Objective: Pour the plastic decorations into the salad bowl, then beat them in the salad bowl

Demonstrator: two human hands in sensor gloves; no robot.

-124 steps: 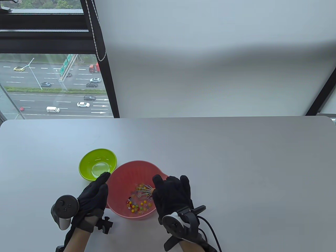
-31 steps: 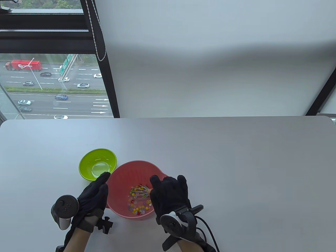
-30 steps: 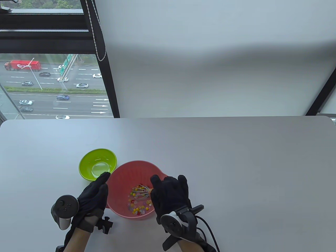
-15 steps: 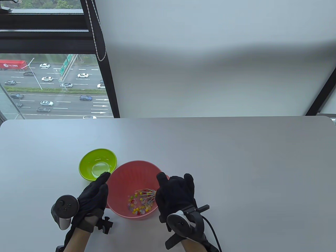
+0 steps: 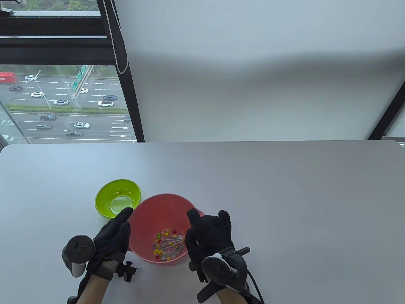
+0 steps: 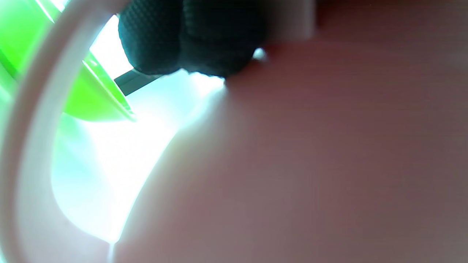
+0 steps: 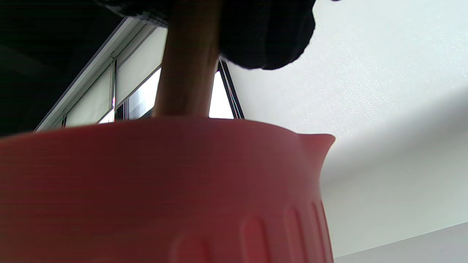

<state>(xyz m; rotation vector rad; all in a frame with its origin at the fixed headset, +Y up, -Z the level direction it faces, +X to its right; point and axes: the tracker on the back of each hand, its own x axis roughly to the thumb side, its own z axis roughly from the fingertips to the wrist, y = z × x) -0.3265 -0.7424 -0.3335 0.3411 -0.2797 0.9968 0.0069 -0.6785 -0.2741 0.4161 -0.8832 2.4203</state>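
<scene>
Beads, multicoloured, lie below my right grip, closed on the whisk; my left grip rests flat-fingered against the pink bowl.

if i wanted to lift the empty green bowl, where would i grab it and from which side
Probably pinch the green bowl by its far-left rim, coming from above on the left. It sits upright and open, and that arc is free; its near-right side is crowded by the pink salad bowl and the left hand.

Left hand: fingers straight and together, palm turned inward, tracker on its back facing left. Right hand: fingers curled in a grip, knuckles up, tracker at the wrist nearest the camera.
</scene>
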